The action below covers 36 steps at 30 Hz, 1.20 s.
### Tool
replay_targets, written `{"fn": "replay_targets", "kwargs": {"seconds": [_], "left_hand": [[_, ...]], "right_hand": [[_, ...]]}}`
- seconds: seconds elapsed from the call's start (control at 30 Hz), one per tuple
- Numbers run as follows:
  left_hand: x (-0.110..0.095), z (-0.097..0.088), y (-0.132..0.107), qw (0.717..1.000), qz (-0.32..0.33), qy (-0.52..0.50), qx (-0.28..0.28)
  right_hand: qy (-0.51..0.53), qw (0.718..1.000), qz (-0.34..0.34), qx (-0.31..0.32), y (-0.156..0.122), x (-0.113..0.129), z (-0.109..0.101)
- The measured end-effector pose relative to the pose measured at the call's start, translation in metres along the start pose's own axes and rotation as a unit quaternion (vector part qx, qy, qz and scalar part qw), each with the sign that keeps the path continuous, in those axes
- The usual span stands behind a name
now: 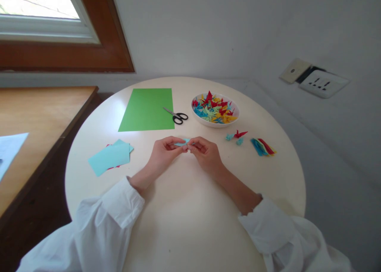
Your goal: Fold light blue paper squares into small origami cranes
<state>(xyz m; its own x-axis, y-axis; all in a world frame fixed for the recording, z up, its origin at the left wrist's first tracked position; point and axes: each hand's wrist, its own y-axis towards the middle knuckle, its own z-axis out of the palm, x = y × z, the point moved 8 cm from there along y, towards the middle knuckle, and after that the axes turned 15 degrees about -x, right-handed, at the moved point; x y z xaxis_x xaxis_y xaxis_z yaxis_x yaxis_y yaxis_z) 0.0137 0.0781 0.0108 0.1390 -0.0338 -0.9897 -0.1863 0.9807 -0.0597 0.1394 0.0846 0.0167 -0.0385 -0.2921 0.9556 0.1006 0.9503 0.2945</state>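
Observation:
Between my fingertips is a small piece of light blue folded paper (181,144), mostly hidden by the fingers. My left hand (168,149) pinches its left part, and my right hand (206,151) pinches it from the right. The two thumbs almost meet at its near edge. How far the paper is folded, I cannot make out. To the right lie a red paper crane (240,134) and two light blue folded pieces, one of them a small blue piece (239,141) nearest me. Light blue paper sheets (110,157) lie left of my left hand, over some red paper.
A white bowl (214,124) full of colourful paper cranes stands at the back of the round white table (178,224). Black-handled scissors (178,117) overlap a green sheet (147,109). Folded coloured paper strips (262,147) lie at the right. A wooden desk (44,109) is at left.

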Motion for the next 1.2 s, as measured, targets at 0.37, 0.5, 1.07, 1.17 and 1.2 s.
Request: {"fn": "replay_targets", "kwargs": {"seconds": [0.37, 0.5, 1.07, 1.17, 1.2], "left_hand": [[-0.0025, -0.0017, 0.0002, 1.0, 0.016, -0.003, -0.013], [-0.0036, -0.0018, -0.0006, 1.0, 0.015, -0.003, -0.017], [-0.0043, -0.0013, -0.0001, 0.999, 0.033, 0.024, -0.018], [-0.0049, -0.0014, -0.0006, 0.999, 0.035, 0.028, -0.019], [-0.0048, -0.0013, -0.0007, 0.999, 0.035, 0.028, -0.017]], "right_hand": [[0.066, 0.996, 0.057, -0.029, -0.0003, -0.0029, -0.0006], [0.069, 0.995, 0.068, -0.028, -0.0002, -0.0031, -0.0008], [0.072, 0.994, 0.071, -0.045, -0.0008, -0.0016, -0.0003], [0.066, 0.995, 0.063, -0.04, -0.0008, -0.0003, 0.0002], [0.063, 0.995, 0.061, -0.039, -0.0007, -0.0002, 0.0002]]}}
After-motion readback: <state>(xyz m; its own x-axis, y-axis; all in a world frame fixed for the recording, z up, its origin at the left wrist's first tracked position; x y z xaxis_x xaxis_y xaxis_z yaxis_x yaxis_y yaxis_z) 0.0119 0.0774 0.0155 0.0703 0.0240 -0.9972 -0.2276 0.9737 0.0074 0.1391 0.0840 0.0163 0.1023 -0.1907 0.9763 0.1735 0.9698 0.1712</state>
